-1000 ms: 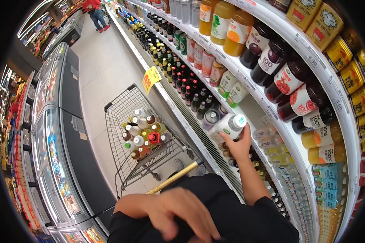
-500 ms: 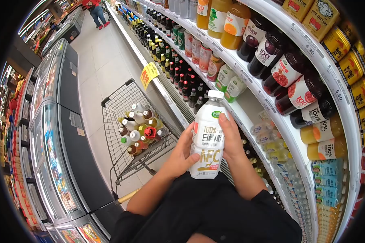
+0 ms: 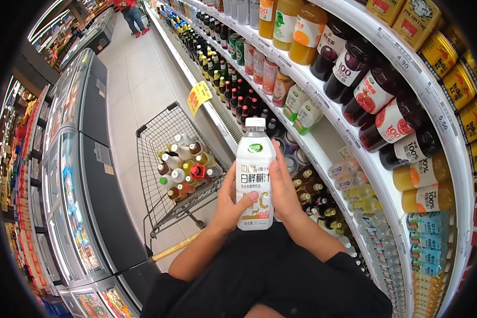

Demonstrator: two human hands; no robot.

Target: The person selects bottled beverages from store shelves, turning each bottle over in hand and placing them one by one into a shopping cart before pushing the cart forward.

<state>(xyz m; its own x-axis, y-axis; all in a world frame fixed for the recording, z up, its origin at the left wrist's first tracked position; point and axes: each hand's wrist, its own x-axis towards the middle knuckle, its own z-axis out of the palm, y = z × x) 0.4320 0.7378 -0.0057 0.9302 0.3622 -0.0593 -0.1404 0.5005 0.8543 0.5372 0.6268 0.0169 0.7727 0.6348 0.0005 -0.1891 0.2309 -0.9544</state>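
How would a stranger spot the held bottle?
Find the wire cart beside the drinks shelves. Just right of it in the picture, the left hand and right hand hold the bottle. White cap, white label, green oval logo; unlike the cart's bottles, it alone is in hand.

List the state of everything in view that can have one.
Tall white plastic bottle: capped, held, label toward camera.
Bare left hand: gripping the bottle's left side, thumb across its front.
Bare right hand: gripping the bottle's right side.
Dark wire shopping cart: partly filled with bottles.
White curved shelf: stocked, with a bare stretch.
Long grey glass-topped freezer: stocked.
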